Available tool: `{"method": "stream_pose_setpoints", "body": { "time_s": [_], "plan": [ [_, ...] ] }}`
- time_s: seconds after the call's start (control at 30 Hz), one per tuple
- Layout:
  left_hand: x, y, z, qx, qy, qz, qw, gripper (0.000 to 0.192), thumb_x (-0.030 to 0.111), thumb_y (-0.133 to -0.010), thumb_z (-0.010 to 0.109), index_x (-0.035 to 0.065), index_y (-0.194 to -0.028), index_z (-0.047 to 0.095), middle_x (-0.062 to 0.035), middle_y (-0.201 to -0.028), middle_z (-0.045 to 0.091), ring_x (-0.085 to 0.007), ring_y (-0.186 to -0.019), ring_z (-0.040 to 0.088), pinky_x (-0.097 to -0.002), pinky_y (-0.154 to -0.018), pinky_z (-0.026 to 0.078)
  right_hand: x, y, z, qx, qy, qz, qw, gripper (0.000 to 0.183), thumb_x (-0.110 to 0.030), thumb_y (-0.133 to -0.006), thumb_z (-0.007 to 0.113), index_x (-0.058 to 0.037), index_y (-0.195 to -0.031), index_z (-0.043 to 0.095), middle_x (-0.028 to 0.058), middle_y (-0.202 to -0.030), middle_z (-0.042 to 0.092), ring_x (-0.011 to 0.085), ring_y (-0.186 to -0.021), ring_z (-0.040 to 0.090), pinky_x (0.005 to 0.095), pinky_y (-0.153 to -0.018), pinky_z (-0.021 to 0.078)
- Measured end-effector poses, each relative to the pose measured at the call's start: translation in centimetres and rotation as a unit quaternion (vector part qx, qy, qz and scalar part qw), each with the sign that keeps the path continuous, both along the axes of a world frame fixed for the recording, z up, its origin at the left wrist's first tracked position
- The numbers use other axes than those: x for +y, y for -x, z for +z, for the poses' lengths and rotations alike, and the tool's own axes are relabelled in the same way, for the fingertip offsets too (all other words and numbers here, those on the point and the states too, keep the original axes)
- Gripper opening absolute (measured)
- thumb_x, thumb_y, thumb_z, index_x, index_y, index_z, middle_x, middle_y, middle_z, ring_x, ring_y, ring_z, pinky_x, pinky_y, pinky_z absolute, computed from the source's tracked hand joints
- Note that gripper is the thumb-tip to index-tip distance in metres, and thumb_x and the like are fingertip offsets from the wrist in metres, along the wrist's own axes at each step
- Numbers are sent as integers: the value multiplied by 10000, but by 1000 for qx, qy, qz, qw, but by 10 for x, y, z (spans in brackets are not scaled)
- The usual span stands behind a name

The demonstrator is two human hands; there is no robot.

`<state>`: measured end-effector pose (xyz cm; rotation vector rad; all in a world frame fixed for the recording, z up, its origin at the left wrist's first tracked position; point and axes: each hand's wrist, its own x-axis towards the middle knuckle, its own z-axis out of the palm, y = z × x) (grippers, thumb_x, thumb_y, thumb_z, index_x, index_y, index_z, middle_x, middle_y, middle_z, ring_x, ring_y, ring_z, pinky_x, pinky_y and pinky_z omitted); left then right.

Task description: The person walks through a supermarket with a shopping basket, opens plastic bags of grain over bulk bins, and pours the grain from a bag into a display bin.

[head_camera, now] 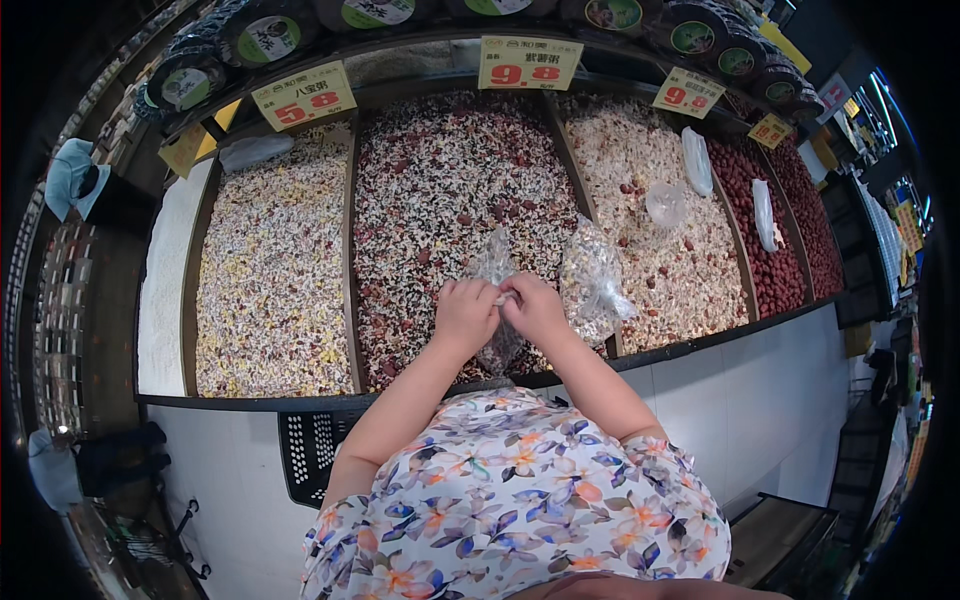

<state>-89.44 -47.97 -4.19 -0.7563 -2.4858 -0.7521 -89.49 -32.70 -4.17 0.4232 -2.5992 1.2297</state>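
Note:
My left hand and my right hand meet over the middle bin, fingers pinching the gathered plastic of a clear bag. Parts of that bag show above and below my hands; my fingers hide its twisted middle, and its contents are hard to make out. Under it spreads a dark mix of grains and beans. Just right of my right hand, a tied clear bag filled with mixed grains lies across the divider between two bins.
Left are bins of yellowish grain mix and white grain. Right are a pale mix with a clear plastic scoop or bowl, and red dates. Plastic bag rolls lie there. Price signs hang behind; a black basket is below.

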Motion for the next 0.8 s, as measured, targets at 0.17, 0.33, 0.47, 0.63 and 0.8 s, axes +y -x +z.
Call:
{"method": "stream_pose_setpoints", "body": {
  "time_s": [0.17,0.33,0.47,0.63,0.8],
  "plan": [
    [1,1,-1,14,43,0,999,152,107,-645,640,97,-777,565,-50,-866,572,-236,-847,551,-398,-722,377,-5,-4,19,-120,-9,1,993,189,-86,-697,577,-53,-883,587,118,-820,593,297,-736,593,384,-640,484],
    [6,1,3,31,2,-33,999,123,94,-645,638,97,-739,560,-49,-910,580,-233,-877,552,-401,-721,372,0,-2,3,21,-59,22,998,212,-67,-688,597,-60,-897,562,118,-850,591,317,-814,574,395,-691,470],
    [5,-3,-2,22,-24,-27,999,124,71,-639,633,86,-731,552,-50,-956,589,-243,-901,555,-399,-726,373,1,-2,-5,93,-105,30,990,226,-50,-688,604,-64,-906,544,109,-856,580,318,-821,558,406,-697,458],
    [1,-3,-11,-3,-50,-28,998,133,81,-633,640,80,-726,545,-59,-982,586,-252,-892,561,-401,-740,377,4,-1,-25,171,-115,27,978,239,-50,-690,603,-51,-922,543,109,-859,574,310,-805,558,394,-688,459],
    [-3,2,-2,-35,-3,9,999,159,104,-635,648,68,-774,580,-74,-1044,585,-254,-949,555,-413,-806,376,5,4,-3,-36,30,19,999,216,-60,-682,600,-29,-893,563,125,-858,586,319,-784,566,380,-692,465]
  ]
}}
